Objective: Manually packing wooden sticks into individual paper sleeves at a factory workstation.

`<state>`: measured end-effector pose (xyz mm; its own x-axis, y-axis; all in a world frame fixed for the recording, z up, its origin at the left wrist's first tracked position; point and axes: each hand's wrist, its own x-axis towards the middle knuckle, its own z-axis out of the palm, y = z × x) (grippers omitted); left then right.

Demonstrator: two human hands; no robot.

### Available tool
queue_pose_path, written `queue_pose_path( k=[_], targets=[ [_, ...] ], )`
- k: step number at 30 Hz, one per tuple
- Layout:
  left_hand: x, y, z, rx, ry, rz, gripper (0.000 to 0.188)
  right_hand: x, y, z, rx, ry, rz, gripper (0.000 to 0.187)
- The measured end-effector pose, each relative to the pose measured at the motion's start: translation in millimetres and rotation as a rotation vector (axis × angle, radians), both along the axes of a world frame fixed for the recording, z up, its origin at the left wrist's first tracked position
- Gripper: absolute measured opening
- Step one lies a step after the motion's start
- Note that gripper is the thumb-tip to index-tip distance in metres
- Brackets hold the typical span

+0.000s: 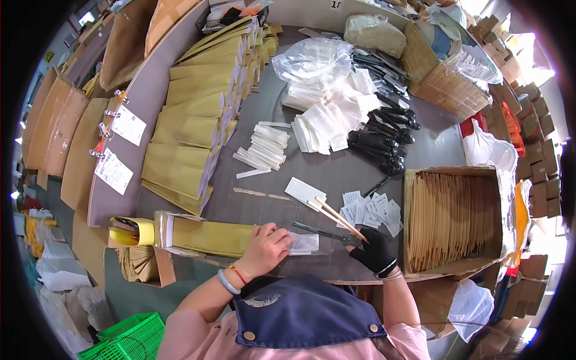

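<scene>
My left hand [268, 247], bare with a red bracelet and a pale bangle at the wrist, has its fingers bent and pressed on the near end of a white printed slip [306, 242], which seems to lie in a clear sleeve. Under and left of this hand is a yellow-brown padded envelope [213, 237], in an open carton tray. My right hand [375, 251], in a black fingerless glove, is closed around two pale wooden sticks [336, 217] pointing up and left. A long dark tool [321, 231] also reaches left from this hand; its kind is unclear.
Yellow envelopes [186, 126] stand in a row at left. White packets [330, 120], short white strips [264, 147] and black bundles [381, 144] lie at the back. Small printed cards [372, 210] sit beside a carton [410, 222] full of brown envelopes. A yellow cup [144, 231] stands left.
</scene>
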<state>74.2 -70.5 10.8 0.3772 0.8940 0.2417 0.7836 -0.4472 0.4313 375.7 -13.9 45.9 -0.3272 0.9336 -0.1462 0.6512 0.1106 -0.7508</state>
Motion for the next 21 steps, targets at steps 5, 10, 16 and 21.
queue_pose_path(
  k=[5, 10, 16, 21],
  targets=[
    [-3, -2, -2, -0.053, -0.053, 0.05, 0.024, 2, 0, 6, -0.013, -0.029, 0.005, 0.038],
    [-5, -2, -5, 0.042, -0.048, 0.057, 0.019, -2, -1, 4, -0.038, -0.041, 0.047, 0.038],
    [-6, -23, -6, 0.005, -0.045, 0.042, 0.016, -29, -4, -16, 0.034, -0.089, 0.188, 0.037],
    [-10, -21, -4, -0.098, -0.087, 0.047, 0.009, -30, -6, -20, 0.095, -0.202, 0.196, 0.024]
  ],
)
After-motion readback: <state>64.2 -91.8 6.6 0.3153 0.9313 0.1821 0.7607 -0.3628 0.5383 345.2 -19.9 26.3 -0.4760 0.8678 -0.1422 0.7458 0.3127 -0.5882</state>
